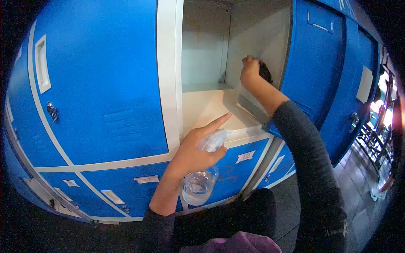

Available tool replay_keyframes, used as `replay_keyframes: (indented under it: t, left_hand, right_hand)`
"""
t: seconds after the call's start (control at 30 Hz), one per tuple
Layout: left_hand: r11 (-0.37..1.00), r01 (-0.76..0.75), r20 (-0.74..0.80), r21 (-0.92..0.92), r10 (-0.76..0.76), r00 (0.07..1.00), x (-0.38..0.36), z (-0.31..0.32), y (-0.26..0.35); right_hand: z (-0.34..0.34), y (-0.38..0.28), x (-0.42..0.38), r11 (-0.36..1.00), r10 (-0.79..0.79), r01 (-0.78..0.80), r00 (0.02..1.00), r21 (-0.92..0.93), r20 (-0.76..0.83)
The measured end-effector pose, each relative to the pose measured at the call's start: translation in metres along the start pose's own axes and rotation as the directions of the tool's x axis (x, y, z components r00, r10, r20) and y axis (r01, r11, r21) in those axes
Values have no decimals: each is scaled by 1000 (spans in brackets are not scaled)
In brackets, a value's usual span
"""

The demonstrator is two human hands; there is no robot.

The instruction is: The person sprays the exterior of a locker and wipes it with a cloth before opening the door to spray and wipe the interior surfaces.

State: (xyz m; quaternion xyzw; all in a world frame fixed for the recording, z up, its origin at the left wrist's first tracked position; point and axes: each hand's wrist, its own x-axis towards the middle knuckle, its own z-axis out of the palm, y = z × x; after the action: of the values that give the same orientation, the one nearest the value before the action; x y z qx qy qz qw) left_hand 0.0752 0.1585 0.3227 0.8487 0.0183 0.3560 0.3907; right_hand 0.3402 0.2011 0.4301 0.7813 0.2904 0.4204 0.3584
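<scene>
My left hand (192, 154) is wrapped round the neck of a clear spray bottle (199, 189), its index finger stretched out past the white spray head (214, 140). Some clear liquid sits low in the bottle, which hangs in front of the locker's lower edge. Inside an open locker compartment (206, 50), my right hand (251, 72) is closed on a dark cloth (265, 72) at the right inner wall (244, 38). The hand hides part of the cloth. Below both hands lies the pale compartment floor (206, 105).
Shut blue locker doors (101, 76) flank the opening on the left and below. To the right, a blue door (316, 63) stands beside the compartment. A key (52, 111) hangs in the left door's lock. Dark floor tiles (291, 211) and blurred equipment (375, 135) show at right.
</scene>
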Motion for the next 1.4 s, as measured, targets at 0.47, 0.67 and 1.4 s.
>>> replay_keyframes:
  t: [0.47,0.67,1.4]
  left_hand:
    - [1000,17,-14,-2,-17,1000,0,1,1]
    - [1000,12,-26,-2,-12,1000,-1,3,3]
    - [961,134,-54,-243,-152,987,4,14,14]
  right_hand:
    - [1,-20,-15,843,-192,182,981,506,-34]
    - [-3,31,-94,232,-113,464,886,855,-450]
    - [123,-20,-321,-853,-424,-349,897,-389,124]
